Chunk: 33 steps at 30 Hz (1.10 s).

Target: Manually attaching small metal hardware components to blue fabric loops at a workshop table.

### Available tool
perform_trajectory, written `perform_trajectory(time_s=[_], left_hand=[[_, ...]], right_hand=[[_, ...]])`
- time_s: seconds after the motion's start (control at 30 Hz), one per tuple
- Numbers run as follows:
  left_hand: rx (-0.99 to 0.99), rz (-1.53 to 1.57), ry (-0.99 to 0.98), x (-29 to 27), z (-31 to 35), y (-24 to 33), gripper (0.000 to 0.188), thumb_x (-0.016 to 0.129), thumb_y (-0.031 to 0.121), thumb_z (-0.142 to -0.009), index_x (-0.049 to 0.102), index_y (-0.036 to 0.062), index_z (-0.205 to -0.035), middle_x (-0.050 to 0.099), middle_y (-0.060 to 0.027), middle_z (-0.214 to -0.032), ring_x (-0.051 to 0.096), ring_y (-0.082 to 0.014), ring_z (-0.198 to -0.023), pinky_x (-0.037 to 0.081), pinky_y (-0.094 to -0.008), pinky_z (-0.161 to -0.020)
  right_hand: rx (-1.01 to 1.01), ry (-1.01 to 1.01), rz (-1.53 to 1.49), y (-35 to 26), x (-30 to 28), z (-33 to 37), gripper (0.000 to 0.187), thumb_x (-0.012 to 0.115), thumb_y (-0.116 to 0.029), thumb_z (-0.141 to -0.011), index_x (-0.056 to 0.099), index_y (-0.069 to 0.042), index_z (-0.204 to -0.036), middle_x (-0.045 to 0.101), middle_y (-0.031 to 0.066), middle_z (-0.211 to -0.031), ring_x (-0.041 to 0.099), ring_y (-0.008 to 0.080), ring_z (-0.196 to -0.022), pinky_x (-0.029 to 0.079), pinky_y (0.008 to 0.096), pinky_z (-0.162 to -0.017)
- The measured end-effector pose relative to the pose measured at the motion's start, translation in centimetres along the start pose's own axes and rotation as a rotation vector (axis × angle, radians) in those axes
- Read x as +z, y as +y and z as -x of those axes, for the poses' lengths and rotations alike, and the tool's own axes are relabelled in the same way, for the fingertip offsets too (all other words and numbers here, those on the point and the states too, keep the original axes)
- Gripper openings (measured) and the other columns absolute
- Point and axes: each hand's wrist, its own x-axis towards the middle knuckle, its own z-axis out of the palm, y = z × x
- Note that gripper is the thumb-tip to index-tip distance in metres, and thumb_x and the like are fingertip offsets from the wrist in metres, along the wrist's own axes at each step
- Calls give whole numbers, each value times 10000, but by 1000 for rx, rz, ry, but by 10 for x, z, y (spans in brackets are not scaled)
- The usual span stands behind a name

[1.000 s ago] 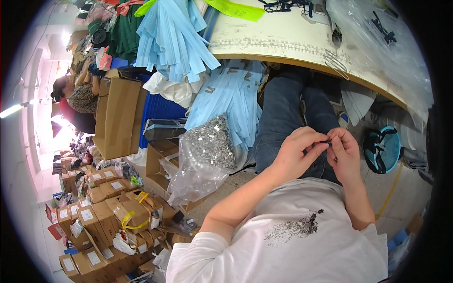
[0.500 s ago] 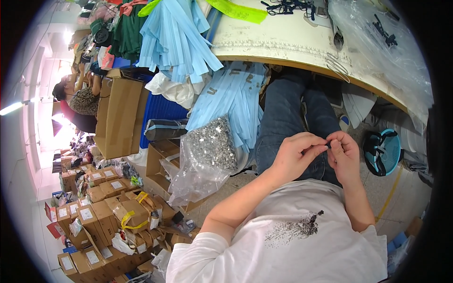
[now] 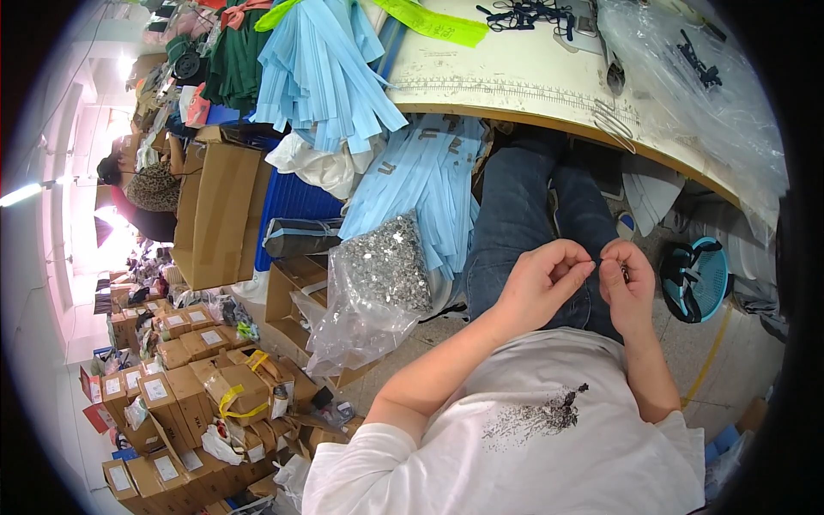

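Both my hands are over my lap, their fingertips a small gap apart. The thumb and forefinger of my left hand are pinched together; whatever they hold, if anything, is too small to make out. My right hand has its fingers curled closed around a small dark piece, mostly hidden by the fingers, its kind unclear. To the left of my legs, a clear plastic bag full of small shiny silver-grey pieces leans against a bundle of light blue strips.
Ahead is a white worktable with a printed ruler edge, thread snips and dark cords. A turquoise basket sits on the right. Cardboard boxes pile up at left; a person is beyond a tall carton.
My fingertips were together on a small dark piece; now the hands have parted slightly. A dark piece shows in my right hand's curled fingers.
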Motion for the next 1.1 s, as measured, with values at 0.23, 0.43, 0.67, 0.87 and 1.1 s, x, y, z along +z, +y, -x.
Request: perform_trajectory(time_s=[0.23, 0.43, 0.67, 0.87, 1.1], left_hand=[[114, -205, 58, 3, 0, 5, 113, 654, 30, -890, 618, -1, -993, 668, -57, -827, 624, -79, -714, 482, -215, -629], [266, -249, 57, 6, -5, 1, 131, 673, 29, -872, 641, 3, -997, 681, -94, -870, 652, -133, -753, 498, -235, -660], [125, -63, 106, -5, 4, -6, 217, 705, -22, -831, 658, 3, -1041, 678, -70, -920, 617, -97, -756, 506, -227, -689], [347, -348, 161, -4, -8, -6, 295, 779, -71, -711, 671, 5, -975, 685, -89, -924, 614, -117, -684, 501, -228, -645], [329, -219, 157, 6, -4, -10, 200, 725, -101, -768, 665, -24, -943, 673, -117, -978, 631, -127, -742, 508, -227, -664]], right_hand=[[-342, -1, 359, -7, 1, -9, 81, 645, -75, -907, 580, -33, -884, 528, 0, -820, 454, 61, -692, 359, 212, -612], [67, 14, -60, -6, -5, 2, 84, 652, -94, -910, 584, -58, -944, 524, -34, -752, 409, 11, -538, 277, 180, -446], [219, -98, -148, -18, 5, -11, 91, 689, -154, -887, 669, -75, -927, 573, -56, -724, 415, -2, -557, 300, 187, -454], [213, -46, -278, -10, 0, -9, 55, 688, -86, -893, 654, -45, -904, 593, -18, -778, 392, 5, -528, 244, 195, -423], [230, 1, -346, -9, -7, -6, 96, 663, -130, -920, 645, -36, -922, 569, -20, -738, 366, 12, -508, 236, 205, -415]])
